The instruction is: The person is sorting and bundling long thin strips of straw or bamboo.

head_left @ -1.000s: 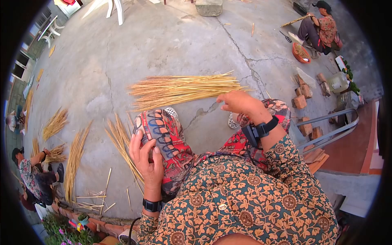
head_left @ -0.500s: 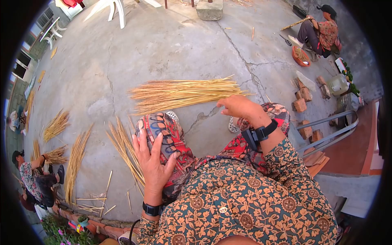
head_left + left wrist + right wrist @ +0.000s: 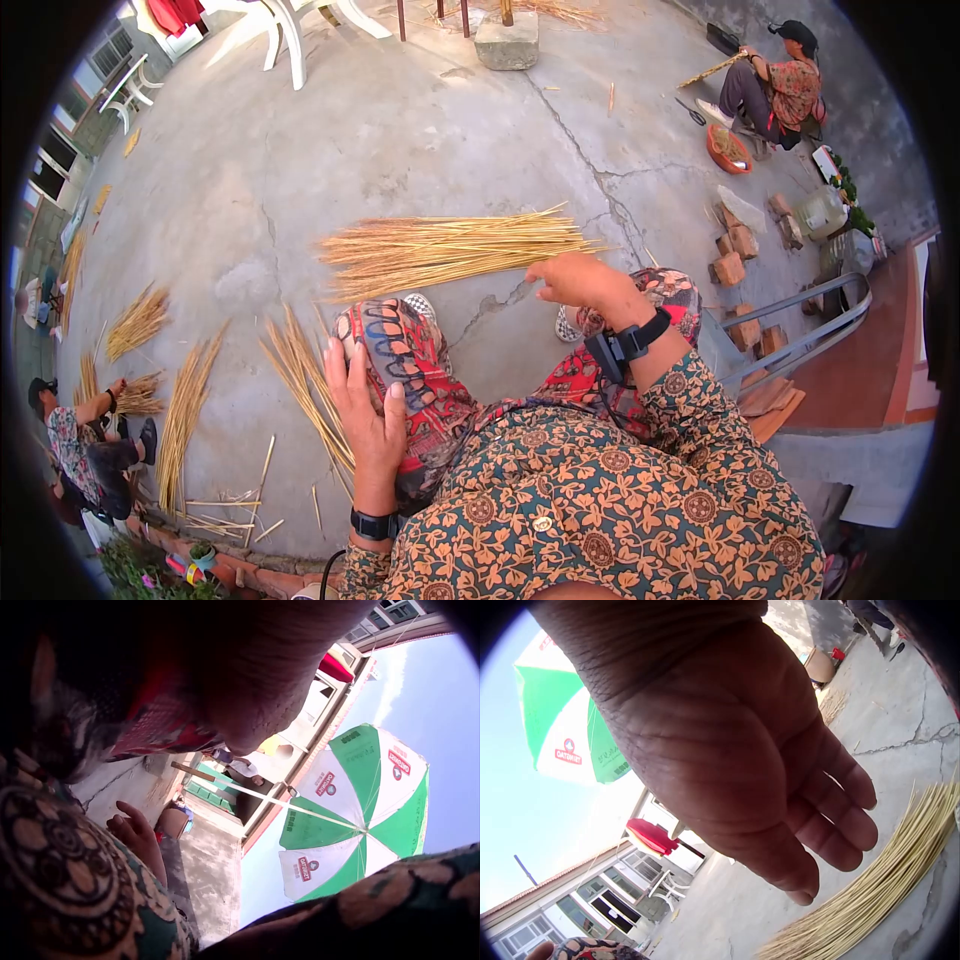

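A broad bundle of long dry stalks lies on the concrete floor in front of the person's knees, its feathery heads to the left. My right hand hangs over the right knee near the stalk ends, fingers loosely bent with nothing in them. In the right wrist view the right hand's fingers stand a little apart, the stalks beyond them. My left hand is by the left thigh, fingers straight, thumb apart, holding nothing. A thinner bunch of stalks lies just left of it.
More stalk bundles lie to the left, near a seated person. Another person sits at the far right beside an orange basin. Bricks and a metal frame stand at right. A concrete block is ahead.
My left hand's fingers have spread from a loose bend to straight. The right hand keeps its place over the knee. The head view has tipped slightly upward.
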A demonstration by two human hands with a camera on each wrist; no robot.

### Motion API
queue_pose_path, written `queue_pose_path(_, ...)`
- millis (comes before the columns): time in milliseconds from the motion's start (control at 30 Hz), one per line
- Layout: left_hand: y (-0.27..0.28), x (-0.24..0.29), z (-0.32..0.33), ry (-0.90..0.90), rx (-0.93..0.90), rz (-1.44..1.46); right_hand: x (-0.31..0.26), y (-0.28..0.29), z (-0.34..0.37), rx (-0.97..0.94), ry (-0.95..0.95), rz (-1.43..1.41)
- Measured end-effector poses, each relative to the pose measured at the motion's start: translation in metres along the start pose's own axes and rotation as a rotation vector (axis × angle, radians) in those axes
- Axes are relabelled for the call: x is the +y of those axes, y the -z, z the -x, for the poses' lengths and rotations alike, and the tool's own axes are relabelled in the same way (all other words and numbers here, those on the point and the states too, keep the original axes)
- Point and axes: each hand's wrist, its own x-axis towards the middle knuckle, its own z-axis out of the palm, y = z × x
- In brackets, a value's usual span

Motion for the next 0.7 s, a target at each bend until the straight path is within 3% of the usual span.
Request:
queue_pose_path(100, 0.003, -0.005, -0.005, 0.166, -0.032, 0.152, 0.0, -0.002, -0.001, 0.003, 0.007, -0.004)
queue_pose_path(600, 0.006, 0.009, -0.004, 0.118, 0.014, 0.001, 0.002, -0.008, -0.009, -0.033, 0.002, 0.006)
queue_pose_path(700, 0.004, 0.008, -0.004, 0.021, 0.052, -0.072, 0.008, -0.007, -0.012, 0.003, 0.044, 0.006)
